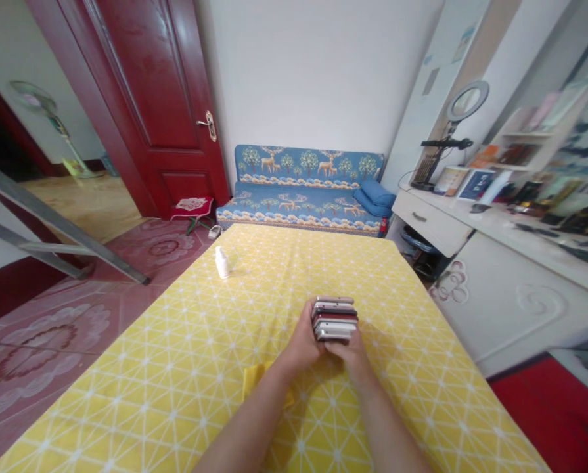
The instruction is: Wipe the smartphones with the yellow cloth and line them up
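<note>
A stack of several smartphones (335, 318), seen edge-on in silver, white and dark red, is held between both hands over the table. My left hand (304, 340) wraps the stack's left side, fingers closed on it. My right hand (350, 348) grips the lower right side and underside. Whether the stack touches the table I cannot tell. A folded yellow cloth (253, 378) lies by my left forearm, partly hidden under it. Farther off to the left, a small white bottle (222, 263) stands upright.
A yellow patterned cloth covers the table (175, 341). Beyond it is a blue sofa (303, 197). On the right runs a white cabinet (520, 276) with a ring light (466, 102) and cluttered bottles. A red stool (192, 207) and a metal ladder (67, 230) stand to the left.
</note>
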A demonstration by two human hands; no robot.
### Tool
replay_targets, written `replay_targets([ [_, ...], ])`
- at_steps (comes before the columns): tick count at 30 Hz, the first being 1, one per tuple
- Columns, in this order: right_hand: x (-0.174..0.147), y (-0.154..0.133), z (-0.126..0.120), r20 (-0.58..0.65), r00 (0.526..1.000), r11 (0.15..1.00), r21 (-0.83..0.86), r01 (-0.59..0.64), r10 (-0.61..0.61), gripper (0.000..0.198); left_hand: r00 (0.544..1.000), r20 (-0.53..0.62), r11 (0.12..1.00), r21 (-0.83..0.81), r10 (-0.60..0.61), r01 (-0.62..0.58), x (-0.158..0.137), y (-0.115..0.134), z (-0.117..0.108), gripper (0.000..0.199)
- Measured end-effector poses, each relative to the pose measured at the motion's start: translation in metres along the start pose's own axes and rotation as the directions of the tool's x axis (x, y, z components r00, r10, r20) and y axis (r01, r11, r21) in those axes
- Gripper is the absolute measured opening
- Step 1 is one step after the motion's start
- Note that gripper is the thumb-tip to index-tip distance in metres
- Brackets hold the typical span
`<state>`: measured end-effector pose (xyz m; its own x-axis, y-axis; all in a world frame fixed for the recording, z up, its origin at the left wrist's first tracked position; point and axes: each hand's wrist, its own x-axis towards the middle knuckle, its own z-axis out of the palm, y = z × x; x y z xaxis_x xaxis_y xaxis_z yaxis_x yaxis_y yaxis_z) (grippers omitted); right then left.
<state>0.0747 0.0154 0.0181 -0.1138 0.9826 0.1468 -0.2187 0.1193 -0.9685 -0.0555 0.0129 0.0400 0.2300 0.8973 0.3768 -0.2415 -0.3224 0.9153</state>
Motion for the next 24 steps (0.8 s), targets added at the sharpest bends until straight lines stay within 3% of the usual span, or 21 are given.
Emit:
replay_targets([
  [2,0.001,0.002,-0.002,0.006,1.000,0.999,-0.040,-0.017,0.017,0.057,1.000,-0.004,1.000,-0.027,0.016,-0.016,-0.003,-0.007,0.005,0.065],
  [7,0.005,0.004,-0.001,-0.097,0.995,0.999,-0.031,0.017,-0.020,0.079,0.997,-0.075,0.997,-0.064,-0.038,0.033,-0.003,-0.024,0.012,0.089],
  [9,0.007,0.007,-0.001,-0.115,0.993,1.000,-0.010,0.007,-0.008,0.081,0.995,-0.095,0.998,-0.057,-0.043,0.038,0.000,-0.023,0.013,0.088],
  [14,0.007,0.016,-0.006,-0.052,0.998,0.999,0.028,-0.044,0.046,0.057,0.996,-0.084,0.995,-0.091,0.022,-0.030,0.005,-0.009,0.018,0.057],
  [24,0.002,0.018,-0.008,-0.076,0.996,0.998,0.029,-0.051,0.053,0.042,0.990,-0.100,0.995,0.026,0.096,-0.094,0.001,-0.008,0.018,0.056],
])
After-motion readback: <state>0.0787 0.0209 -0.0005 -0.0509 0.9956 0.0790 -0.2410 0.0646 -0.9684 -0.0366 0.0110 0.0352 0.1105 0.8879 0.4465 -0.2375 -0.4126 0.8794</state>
